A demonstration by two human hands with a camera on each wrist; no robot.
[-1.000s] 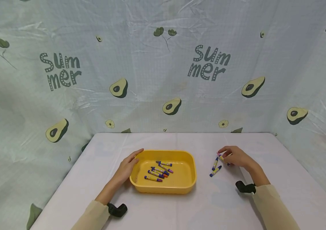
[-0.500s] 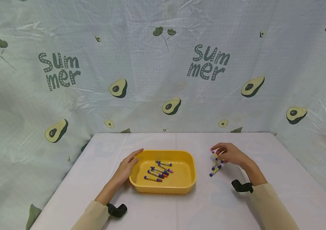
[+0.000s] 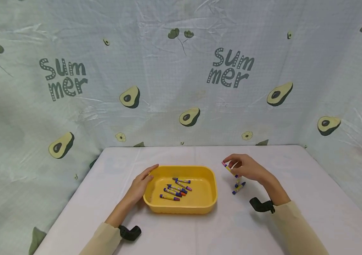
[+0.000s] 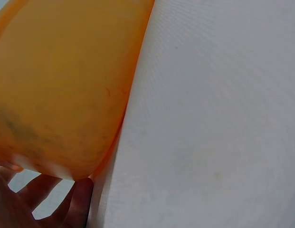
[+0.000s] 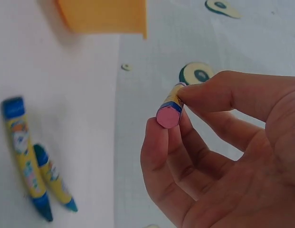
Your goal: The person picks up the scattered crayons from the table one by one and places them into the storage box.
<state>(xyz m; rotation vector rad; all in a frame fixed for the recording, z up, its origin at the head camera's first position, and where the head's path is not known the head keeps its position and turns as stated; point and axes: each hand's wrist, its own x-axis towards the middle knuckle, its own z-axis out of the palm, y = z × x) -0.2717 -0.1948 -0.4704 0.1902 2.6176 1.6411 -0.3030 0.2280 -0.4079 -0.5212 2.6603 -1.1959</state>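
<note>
My right hand [image 3: 249,169] pinches a crayon [image 3: 228,167] between thumb and fingers, above the table right of the tray. In the right wrist view the crayon's pink end [image 5: 168,117] faces the camera, with a yellow and blue wrapper behind it. Two more crayons, one of them a blue-tipped crayon [image 5: 27,161], lie on the table below this hand. My left hand [image 3: 139,187] grips the left side of a yellow plastic tray [image 3: 181,210], thumb at the rim and fingers against the outer wall. Several crayons, such as a purple-tipped crayon [image 3: 169,197], lie inside the tray's left half.
A white-covered table [image 3: 197,233] extends under everything. Behind and beside it hangs a pale cloth [image 3: 155,71] printed with avocados and lettering. Each wrist carries a black camera, such as the left wrist camera [image 3: 130,233].
My right hand has lifted the pink crayon off the table and carried it left toward the tray, passing over the other two crayons. My left hand and the tray have stayed in place.
</note>
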